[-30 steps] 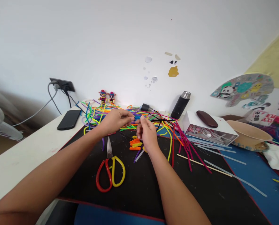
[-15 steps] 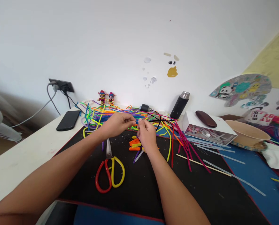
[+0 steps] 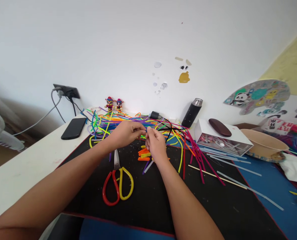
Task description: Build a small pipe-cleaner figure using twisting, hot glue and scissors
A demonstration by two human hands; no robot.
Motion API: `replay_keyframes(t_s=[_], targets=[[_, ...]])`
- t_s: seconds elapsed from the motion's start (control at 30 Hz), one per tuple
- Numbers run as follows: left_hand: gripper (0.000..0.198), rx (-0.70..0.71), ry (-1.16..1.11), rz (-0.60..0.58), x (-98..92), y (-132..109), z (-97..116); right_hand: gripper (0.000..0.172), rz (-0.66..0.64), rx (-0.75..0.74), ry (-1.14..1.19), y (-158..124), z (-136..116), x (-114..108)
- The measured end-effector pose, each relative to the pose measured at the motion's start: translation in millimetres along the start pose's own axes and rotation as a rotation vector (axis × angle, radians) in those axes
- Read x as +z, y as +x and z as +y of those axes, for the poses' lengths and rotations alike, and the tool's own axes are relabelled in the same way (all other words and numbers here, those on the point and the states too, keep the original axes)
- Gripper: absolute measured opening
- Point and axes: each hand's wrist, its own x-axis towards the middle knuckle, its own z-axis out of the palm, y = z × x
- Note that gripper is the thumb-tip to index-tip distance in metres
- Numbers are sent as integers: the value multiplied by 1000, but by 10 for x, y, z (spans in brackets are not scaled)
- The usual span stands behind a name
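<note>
My left hand (image 3: 125,133) and my right hand (image 3: 155,144) meet fingertip to fingertip over the black mat (image 3: 148,200). Both pinch a small piece between them that is too small to name. Just behind them lies a heap of coloured pipe cleaners (image 3: 113,121). Short orange and yellow cut pieces (image 3: 143,154) lie under my right hand. Scissors with a red and a yellow handle (image 3: 117,181) rest shut on the mat below my left hand.
A black phone (image 3: 73,128) lies at the left, with a wall socket and cables behind. A black flask (image 3: 192,112), a white box (image 3: 222,140) with a dark case on it, a bowl (image 3: 264,141), a wooden stick (image 3: 217,176) and clear rods fill the right.
My hands have closed the small gap between them and now pinch together. Nothing else on the table has moved.
</note>
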Motion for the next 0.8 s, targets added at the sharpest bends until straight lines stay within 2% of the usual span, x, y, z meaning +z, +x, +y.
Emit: replay_keyframes(t_s=[0.17, 0.3, 0.5, 0.67, 0.8], targets=[[29, -84, -193, 14, -62, -1, -14, 50, -25, -11, 56, -8, -70, -3], [33, -114, -252, -20, -83, -2, -11, 52, -10, -34, 54, 2, -83, -17], [35, -148, -276, -96, -65, -3, -23, 48, -50, -94, -92, -50, -94, -8], [34, -180, -340, -201, -83, 1, 2, 47, -9, -152, -249, -49, -18, -22], [34, -178, -355, -212, -95, 2, 47, 45, 16, -151, -285, -44, 13, -17]])
